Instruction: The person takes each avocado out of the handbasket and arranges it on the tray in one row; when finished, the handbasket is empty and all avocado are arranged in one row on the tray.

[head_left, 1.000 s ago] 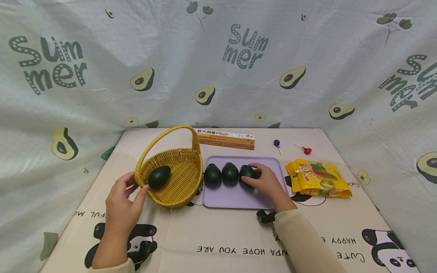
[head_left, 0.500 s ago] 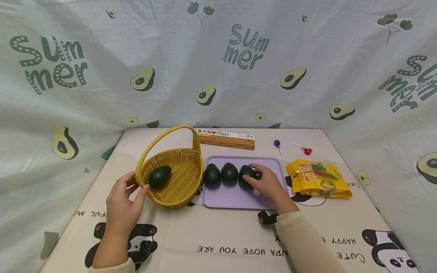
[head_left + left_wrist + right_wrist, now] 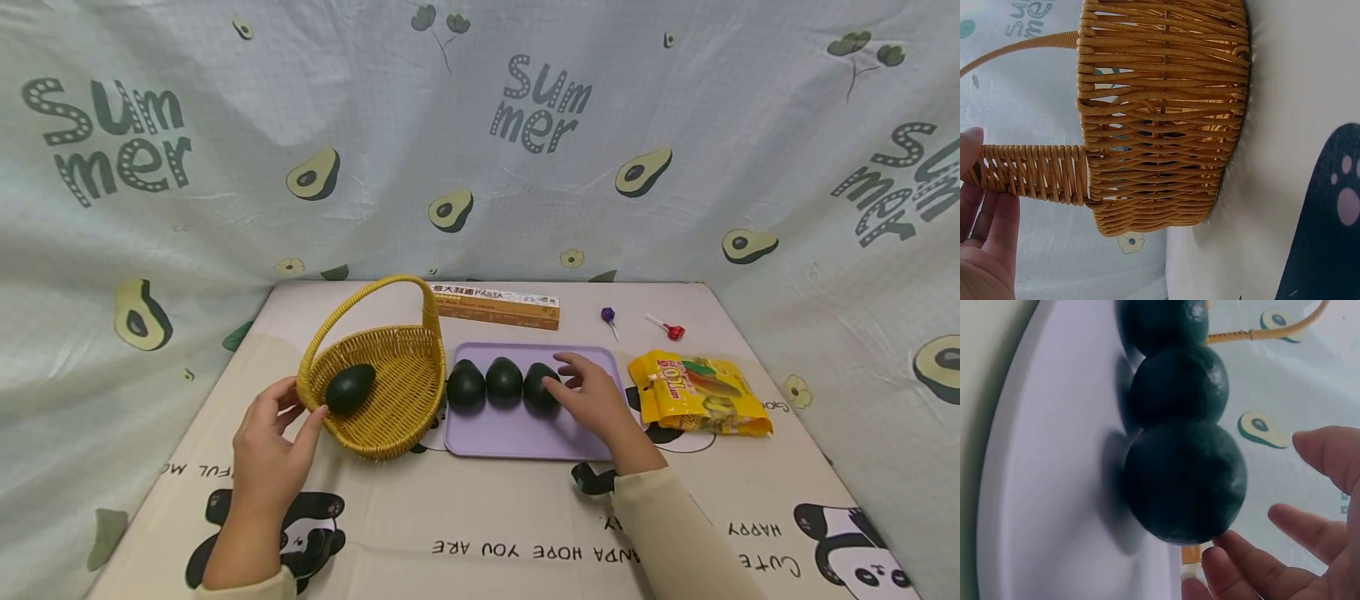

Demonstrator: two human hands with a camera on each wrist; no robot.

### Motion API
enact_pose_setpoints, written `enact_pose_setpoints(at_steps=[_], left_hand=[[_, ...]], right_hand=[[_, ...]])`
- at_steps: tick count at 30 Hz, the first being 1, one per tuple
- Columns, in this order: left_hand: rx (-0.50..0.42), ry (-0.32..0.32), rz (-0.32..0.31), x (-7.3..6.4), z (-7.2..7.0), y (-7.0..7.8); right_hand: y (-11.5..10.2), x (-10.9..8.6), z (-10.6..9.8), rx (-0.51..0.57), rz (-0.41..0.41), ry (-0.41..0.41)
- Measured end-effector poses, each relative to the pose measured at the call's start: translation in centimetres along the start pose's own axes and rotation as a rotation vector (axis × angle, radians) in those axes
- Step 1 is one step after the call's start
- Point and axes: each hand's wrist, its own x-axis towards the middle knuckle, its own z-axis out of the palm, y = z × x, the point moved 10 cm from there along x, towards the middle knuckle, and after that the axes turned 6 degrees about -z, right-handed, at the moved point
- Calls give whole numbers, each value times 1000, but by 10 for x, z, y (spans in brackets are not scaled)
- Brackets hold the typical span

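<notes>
A yellow wicker basket [image 3: 401,408] with a tall handle stands on the left and holds one dark green avocado [image 3: 350,390]. My left hand [image 3: 272,437] grips the basket's handle low on its left side, thumb on one face and fingers on the other, as the left wrist view shows. Three more avocados stand in a row on a lilac tray [image 3: 517,437]: left [image 3: 466,387], middle [image 3: 504,382] and right [image 3: 540,389]. Fingers spread, my right hand [image 3: 598,404] is beside the right avocado; whether a fingertip still touches it I cannot tell.
Behind the tray lies a pasta box [image 3: 498,308]. A purple lollipop [image 3: 608,316], a red lollipop [image 3: 675,332] and a yellow snack bag [image 3: 701,392] lie to the right. Printed fabric [image 3: 525,208] hangs behind the table.
My right hand has loosened its fingers from the right avocado and drawn back slightly to the right. That avocado stands on the tray. The left hand and basket have not moved.
</notes>
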Motion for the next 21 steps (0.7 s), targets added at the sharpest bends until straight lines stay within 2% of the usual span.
enact_pose_setpoints(at_steps=[9, 21], left_hand=[[10, -3, -14, -2, -1, 0], [6, 2, -6, -2, -1, -1]], right_hand=[[-15, -1, -7, 81, -30, 44], [-52, -1, -2, 156, -128, -2]])
